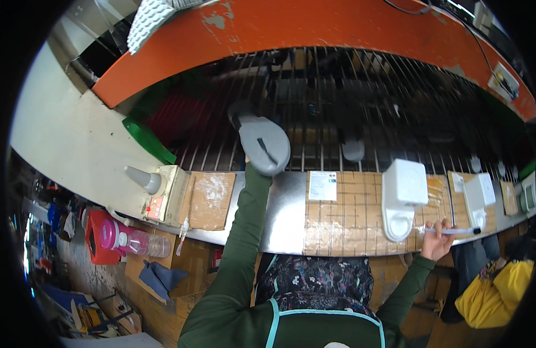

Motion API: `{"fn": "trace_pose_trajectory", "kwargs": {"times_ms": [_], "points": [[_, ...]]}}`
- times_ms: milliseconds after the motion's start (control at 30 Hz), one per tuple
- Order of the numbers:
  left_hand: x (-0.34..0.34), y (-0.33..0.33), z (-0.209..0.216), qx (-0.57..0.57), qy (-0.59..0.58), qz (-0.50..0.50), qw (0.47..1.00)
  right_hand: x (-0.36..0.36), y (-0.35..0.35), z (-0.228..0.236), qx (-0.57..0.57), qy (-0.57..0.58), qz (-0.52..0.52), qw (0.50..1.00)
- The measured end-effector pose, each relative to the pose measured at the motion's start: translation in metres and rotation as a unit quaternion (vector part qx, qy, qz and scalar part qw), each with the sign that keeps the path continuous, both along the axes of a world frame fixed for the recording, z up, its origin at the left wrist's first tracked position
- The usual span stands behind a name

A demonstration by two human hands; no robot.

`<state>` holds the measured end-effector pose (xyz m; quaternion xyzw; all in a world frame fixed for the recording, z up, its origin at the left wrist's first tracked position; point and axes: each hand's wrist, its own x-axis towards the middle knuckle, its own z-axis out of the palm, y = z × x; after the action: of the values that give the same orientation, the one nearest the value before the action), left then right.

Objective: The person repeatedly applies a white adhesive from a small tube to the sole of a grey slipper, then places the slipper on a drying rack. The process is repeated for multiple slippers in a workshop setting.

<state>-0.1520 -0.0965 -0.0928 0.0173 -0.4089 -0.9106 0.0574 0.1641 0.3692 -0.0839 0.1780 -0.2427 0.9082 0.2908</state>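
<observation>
My left arm reaches forward to a grey, shoe-shaped piece (265, 145) with a rounded broad end and a dark slit in its surface. It is over the near edge of the metal bars (215, 156). Most of my left hand (247, 160) is hidden behind this piece; only a sliver of skin shows at its left edge. Over at the right, my right hand (438, 239) has its fingers closed around a thin, pale-handled brush (460, 231) with a dark tip pointing right. Just left of that hand stands a white plastic container (404, 191) with a box-shaped top and rounded tray.
Cardboard with taped lines (343, 223) covers part of the metal counter (286, 214). A second white container (480, 194) stands farther right. A beige machine with a grey cone (145, 180) sits at left, near a pink-lidded bottle (134, 240). An orange panel (314, 26) spans the back.
</observation>
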Motion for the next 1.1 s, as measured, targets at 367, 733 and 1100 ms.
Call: {"fn": "trace_pose_trajectory", "kwargs": {"times_ms": [367,733,1100], "points": [[-0.170,-0.039,-0.064,-0.074,-0.314,0.178,0.930,-0.001,0.015,-0.038,-0.001,-0.048,-0.008,0.999],[-0.162,0.004,-0.052,-0.236,-0.316,0.142,0.908,-0.002,0.011,-0.032,0.000,-0.056,0.002,0.998],[-0.079,0.144,-0.080,-0.474,-0.204,-0.005,0.856,0.001,0.017,-0.038,0.029,-0.051,0.005,0.998]]}}
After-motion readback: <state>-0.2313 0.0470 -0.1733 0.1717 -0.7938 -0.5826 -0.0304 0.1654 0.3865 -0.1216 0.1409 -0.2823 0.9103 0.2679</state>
